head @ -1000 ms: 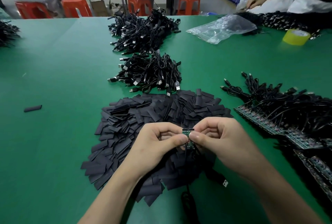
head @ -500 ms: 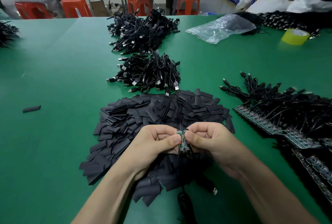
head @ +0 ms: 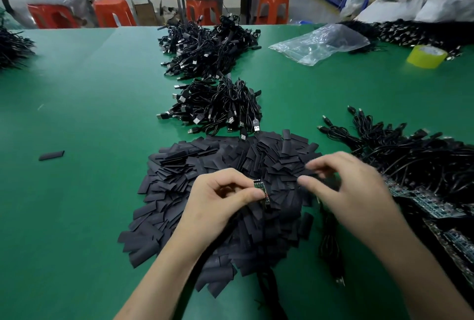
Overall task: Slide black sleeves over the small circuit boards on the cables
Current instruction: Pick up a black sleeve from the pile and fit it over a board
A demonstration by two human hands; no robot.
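Sleeve-fetching step, I judge: left hand (head: 220,199) pinches a board (head: 260,188); right hand (head: 346,191) hovers, fingers loosely apart, over the sleeves (head: 205,160). Next: pinch one.

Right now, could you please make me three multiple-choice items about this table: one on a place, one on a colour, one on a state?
1. Where does the lone black sleeve lie?
A. On the green table, left of the sleeve pile
B. In a white bowl
C. On a wooden shelf

2. Which colour is the tape roll?
A. Red
B. Yellow
C. Blue

3. How is the small circuit board held?
A. Both grips hold it
B. It lies loose on the table
C. The left grip alone pinches it

Answers:
1 A: it lies by itself on the green surface, far left of the pile.
2 B: its side is plainly yellow.
3 C: thumb and finger of the left grip pinch the board, while the right grip is apart from it, over the pile.
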